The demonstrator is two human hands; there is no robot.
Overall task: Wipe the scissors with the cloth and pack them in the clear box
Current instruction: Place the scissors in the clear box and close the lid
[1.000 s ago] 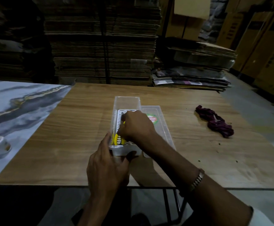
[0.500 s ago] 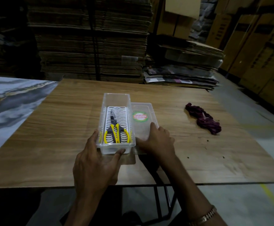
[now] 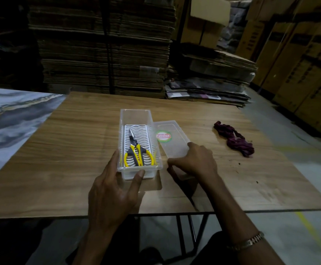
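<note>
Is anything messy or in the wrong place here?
Nothing is broken or spilled. The crumpled dark purple cloth lies off alone on the wooden table, and the clear plastic box has no lid on yet.

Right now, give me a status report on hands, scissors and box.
Left hand steadies clear box. Right hand grips lid beside it. Scissors inside box, uncovered. Cloth off right, nothing blocking.
</note>
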